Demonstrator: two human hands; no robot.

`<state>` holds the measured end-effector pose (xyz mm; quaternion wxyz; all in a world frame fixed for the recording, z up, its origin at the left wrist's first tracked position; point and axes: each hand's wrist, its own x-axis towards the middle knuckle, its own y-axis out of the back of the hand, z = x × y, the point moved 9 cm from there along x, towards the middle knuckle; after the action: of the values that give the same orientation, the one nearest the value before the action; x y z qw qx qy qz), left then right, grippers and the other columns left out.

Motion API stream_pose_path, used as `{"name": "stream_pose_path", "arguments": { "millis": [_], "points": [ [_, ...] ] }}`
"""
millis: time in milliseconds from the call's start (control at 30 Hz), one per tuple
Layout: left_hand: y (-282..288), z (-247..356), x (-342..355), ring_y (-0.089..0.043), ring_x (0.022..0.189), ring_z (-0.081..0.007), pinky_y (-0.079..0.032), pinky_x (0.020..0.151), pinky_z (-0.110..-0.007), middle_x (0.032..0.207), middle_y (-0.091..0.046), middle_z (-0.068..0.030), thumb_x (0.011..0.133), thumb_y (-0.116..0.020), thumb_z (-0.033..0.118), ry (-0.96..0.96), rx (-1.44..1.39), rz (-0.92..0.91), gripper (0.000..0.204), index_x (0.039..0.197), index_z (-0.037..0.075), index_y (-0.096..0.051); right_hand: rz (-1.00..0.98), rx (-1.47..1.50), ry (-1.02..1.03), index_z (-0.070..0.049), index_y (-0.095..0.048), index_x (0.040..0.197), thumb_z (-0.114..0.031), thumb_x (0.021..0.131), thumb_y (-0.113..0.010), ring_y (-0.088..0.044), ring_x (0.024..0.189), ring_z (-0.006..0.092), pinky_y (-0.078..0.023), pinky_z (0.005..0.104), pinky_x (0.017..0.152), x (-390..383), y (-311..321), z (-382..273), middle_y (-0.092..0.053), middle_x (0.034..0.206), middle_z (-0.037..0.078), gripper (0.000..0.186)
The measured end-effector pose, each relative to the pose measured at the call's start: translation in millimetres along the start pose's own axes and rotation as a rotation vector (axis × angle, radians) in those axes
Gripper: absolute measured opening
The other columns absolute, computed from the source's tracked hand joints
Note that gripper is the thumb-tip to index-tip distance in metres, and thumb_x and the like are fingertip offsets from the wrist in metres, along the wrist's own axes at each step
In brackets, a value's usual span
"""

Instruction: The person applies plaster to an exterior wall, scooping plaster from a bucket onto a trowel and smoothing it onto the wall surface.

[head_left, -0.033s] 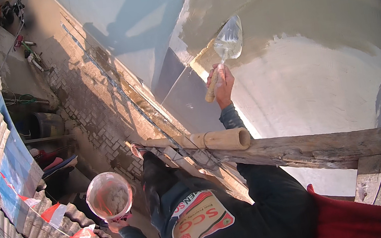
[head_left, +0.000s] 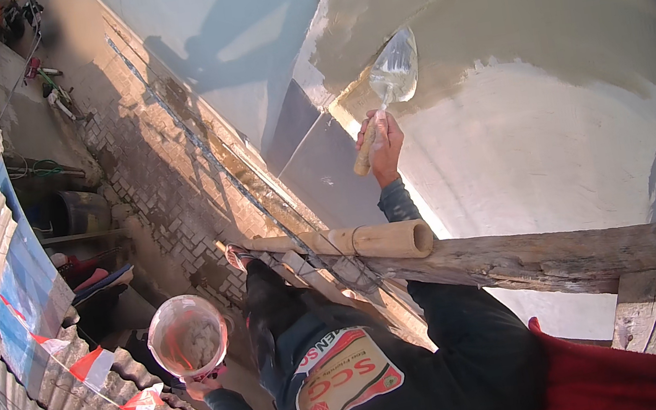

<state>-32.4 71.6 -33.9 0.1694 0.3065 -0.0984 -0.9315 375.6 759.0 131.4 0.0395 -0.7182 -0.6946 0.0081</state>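
My right hand (head_left: 383, 146) grips the wooden handle of a pointed metal trowel (head_left: 395, 68), whose blade lies over the wall (head_left: 530, 22) beside a band of wet grey plaster. Pale, lighter surface shows just below that band. Low at the left, my left hand (head_left: 201, 385) holds a pale bucket (head_left: 163, 340) by its lower side, with grey lumpy mix inside; some of those fingers are hidden by the bucket.
A weathered timber beam (head_left: 506, 263) and bamboo pole (head_left: 376, 240) cross before my body. Corrugated roofing (head_left: 96, 409) with red-white bunting lies at left. Far below are a paved path (head_left: 160, 213), a dark barrel (head_left: 83, 212) and assorted clutter. A thin metal bar runs diagonally above the path.
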Motion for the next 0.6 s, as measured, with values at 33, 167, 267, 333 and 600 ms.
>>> {"name": "stream_pose_path", "arguments": {
  "millis": [33, 167, 267, 333, 600],
  "points": [
    [3, 2, 1, -0.060, 0.092, -0.0229, -0.049, 0.081, -0.036, 0.108, -0.061, -0.0154, 0.094, -0.051, 0.016, -0.015, 0.053, 0.000, 0.035, 0.113, -0.013, -0.055, -0.003, 0.003, 0.009, 0.001, -0.052, 0.099, -0.031, 0.102, -0.040, -0.052, 0.053, 0.0121, -0.044, 0.0262, 0.047, -1, 1, 8, -0.053, 0.071, 0.006, 0.034],
    [3, 10, -3, -0.059, 0.085, -0.0191, -0.049, 0.075, -0.032, 0.100, -0.061, -0.0110, 0.094, -0.051, 0.016, -0.048, 0.005, -0.055, 0.031, 0.109, -0.010, -0.058, -0.006, -0.005, -0.039, -0.002, -0.052, 0.099, -0.035, 0.101, -0.041, -0.052, 0.053, 0.0120, -0.046, 0.0261, 0.048, -6, 8, 54, -0.053, 0.072, 0.005, 0.035],
    [15, 6, -1, -0.054, 0.076, -0.0143, -0.046, 0.071, -0.029, 0.088, -0.057, -0.0055, 0.094, -0.052, 0.015, -0.038, -0.015, -0.033, 0.027, 0.106, -0.008, -0.058, -0.026, 0.014, -0.067, -0.002, -0.052, 0.097, -0.035, 0.101, -0.042, -0.052, 0.053, 0.0122, -0.045, 0.0263, 0.048, -11, 7, 85, -0.053, 0.071, 0.005, 0.034],
    [25, 3, 10, -0.052, 0.073, -0.0128, -0.045, 0.069, -0.029, 0.085, -0.055, -0.0041, 0.094, -0.052, 0.015, -0.016, -0.026, -0.015, 0.026, 0.106, -0.007, -0.058, 0.002, 0.047, -0.126, -0.001, -0.052, 0.095, -0.031, 0.101, -0.042, -0.051, 0.053, 0.0112, -0.043, 0.0258, 0.047, -15, 9, 108, -0.051, 0.069, 0.004, 0.032],
    [15, 6, 0, -0.058, 0.084, -0.0160, -0.047, 0.073, -0.029, 0.097, -0.061, -0.0084, 0.095, -0.048, 0.015, -0.035, -0.145, -0.067, 0.028, 0.109, -0.007, -0.057, 0.036, -0.053, -0.124, -0.002, -0.053, 0.093, -0.032, 0.101, -0.043, -0.053, 0.052, 0.0139, -0.046, 0.0276, 0.048, -22, 8, 154, -0.053, 0.069, 0.006, 0.032]
  ]
}}
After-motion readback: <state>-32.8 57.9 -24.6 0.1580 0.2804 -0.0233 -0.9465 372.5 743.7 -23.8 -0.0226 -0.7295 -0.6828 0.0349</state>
